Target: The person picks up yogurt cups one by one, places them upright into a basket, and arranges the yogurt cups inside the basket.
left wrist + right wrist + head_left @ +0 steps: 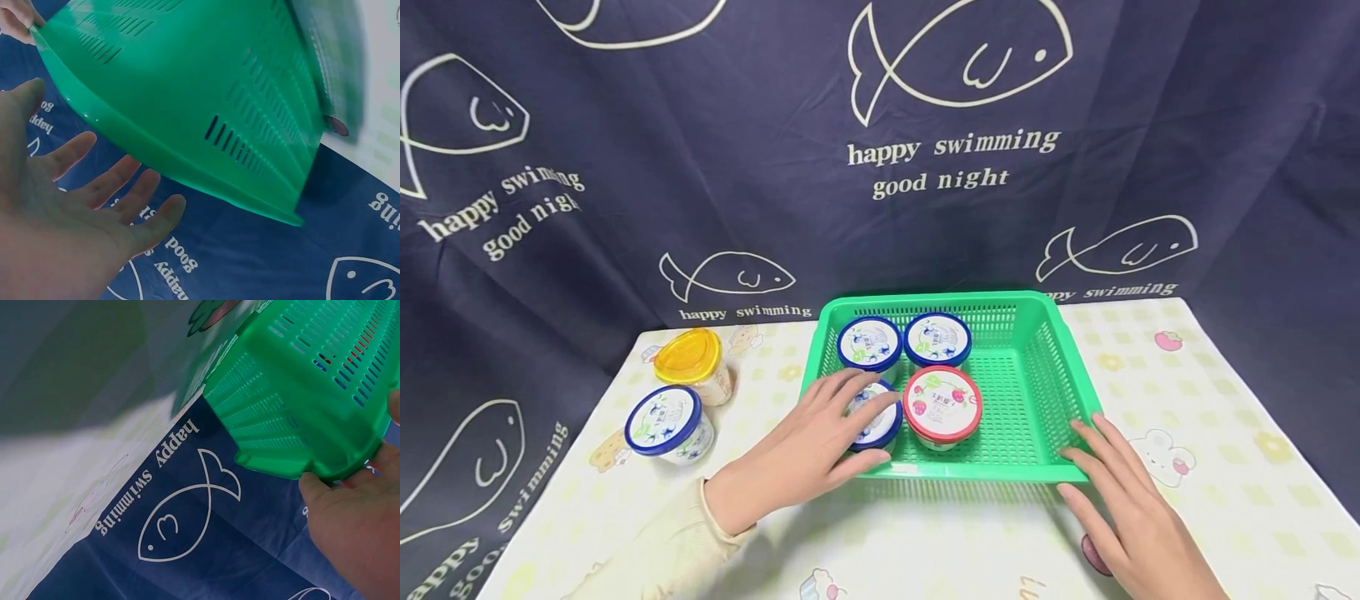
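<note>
A blue-lidded cup point(877, 427) sits in the green basket's point(955, 472) near-left corner under the loose-fingered left hand point(816, 429) — beside a red-lidded cup point(942, 404), two more behind — with room toward the side the right hand point(1138, 508) grips, while yellow-lidded point(688, 357) and blue-lidded tubs point(664, 419) stand left on the tabletop point(925, 542).

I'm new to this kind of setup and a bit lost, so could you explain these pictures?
There's no machine, just a person's left hand and right hand. The wide picture comes from a camera worn on the head; the other two come from cameras on each wrist. On the patterned tablecloth, a green basket carries three blue-lidded tubs and one red-lidded tub. To its left are a yellow-lidded tub and another blue-lidded tub. The right hand holds the basket's near right corner. The left hand's fingers spread over the nearest tub inside, without visibly gripping it.
</note>
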The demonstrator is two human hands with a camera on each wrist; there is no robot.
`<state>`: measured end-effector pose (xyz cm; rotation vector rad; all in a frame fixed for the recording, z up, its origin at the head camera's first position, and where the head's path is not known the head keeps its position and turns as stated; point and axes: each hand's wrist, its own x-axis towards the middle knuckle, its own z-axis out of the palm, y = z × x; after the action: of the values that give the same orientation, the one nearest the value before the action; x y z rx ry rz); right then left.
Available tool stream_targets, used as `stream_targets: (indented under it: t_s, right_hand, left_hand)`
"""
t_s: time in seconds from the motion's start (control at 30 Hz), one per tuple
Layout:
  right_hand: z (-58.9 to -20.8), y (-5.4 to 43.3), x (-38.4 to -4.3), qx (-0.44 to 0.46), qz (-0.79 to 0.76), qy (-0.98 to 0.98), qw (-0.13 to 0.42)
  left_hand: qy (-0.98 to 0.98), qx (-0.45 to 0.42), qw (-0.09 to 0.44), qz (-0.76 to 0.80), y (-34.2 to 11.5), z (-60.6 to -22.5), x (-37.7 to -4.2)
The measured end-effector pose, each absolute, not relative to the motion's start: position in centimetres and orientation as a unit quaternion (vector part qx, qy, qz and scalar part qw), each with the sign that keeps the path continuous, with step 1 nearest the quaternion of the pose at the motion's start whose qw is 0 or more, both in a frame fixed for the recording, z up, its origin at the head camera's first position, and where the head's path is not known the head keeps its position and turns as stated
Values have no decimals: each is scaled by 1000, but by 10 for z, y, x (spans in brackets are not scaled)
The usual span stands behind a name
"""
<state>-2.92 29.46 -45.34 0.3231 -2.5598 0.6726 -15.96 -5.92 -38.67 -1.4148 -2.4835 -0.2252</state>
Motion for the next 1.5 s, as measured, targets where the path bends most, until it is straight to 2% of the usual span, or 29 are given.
stream_targets:
  t_s: [0.9, 1.2, 1.5]
  right_hand:
    - [-455, 295, -31, 131, 237, -933, 235]
    - [-456, 295, -31, 131, 238, -933, 235]
    - [-455, 294, -32, 135, 238, -931, 240]
  left_hand:
    - [-869, -459, 156, -95, -90, -405, -160]
    - [-886, -432, 134, -105, -99, -408, -158]
    - [-894, -410, 137, -116, -112, -409, -157]
